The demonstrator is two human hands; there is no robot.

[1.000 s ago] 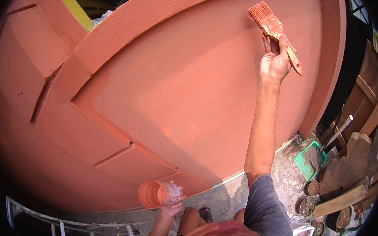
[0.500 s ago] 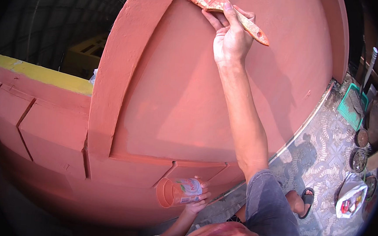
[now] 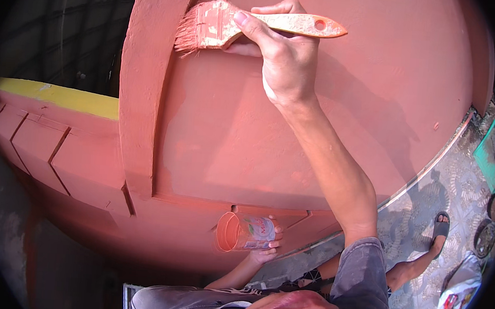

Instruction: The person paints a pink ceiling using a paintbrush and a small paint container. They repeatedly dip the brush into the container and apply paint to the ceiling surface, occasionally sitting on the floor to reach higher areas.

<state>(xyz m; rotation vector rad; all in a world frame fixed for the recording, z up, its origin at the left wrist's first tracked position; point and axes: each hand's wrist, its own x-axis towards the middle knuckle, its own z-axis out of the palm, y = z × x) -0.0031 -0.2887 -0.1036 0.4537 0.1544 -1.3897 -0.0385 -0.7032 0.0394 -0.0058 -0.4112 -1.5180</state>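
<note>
Grips a paintbrush (image 3: pixel 213 28) in the right hand (image 3: pixel 288 60), with the thumb pressed on the near face at the base of the handle and the other fingers curled around behind. Holds the brush nearly level across the upper part of the view, with the bristles to the left and the drilled handle end to the right. Sets the paint-coated bristles at the inner edge of a raised reddish border (image 3: pixel 143 90), beside a recessed wall panel (image 3: pixel 230 153) of similar colour. Appears to touch the border with the bristle tips. Casts a shadow onto the panel to the right of the forearm. Grasps a plastic cup (image 3: pixel 250 233) in the left hand (image 3: pixel 264 253), with fingers wrapped around the base end. Positions the cup well apart from the brush, below the panel in the view, with the open mouth toward the left and a reddish coating inside. Includes, at left, a yellow ledge (image 3: pixel 62 97); at right, patterned paving (image 3: pixel 416 244), a sandalled foot (image 3: pixel 441 228) and a white plastic bag (image 3: pixel 460 290).
</note>
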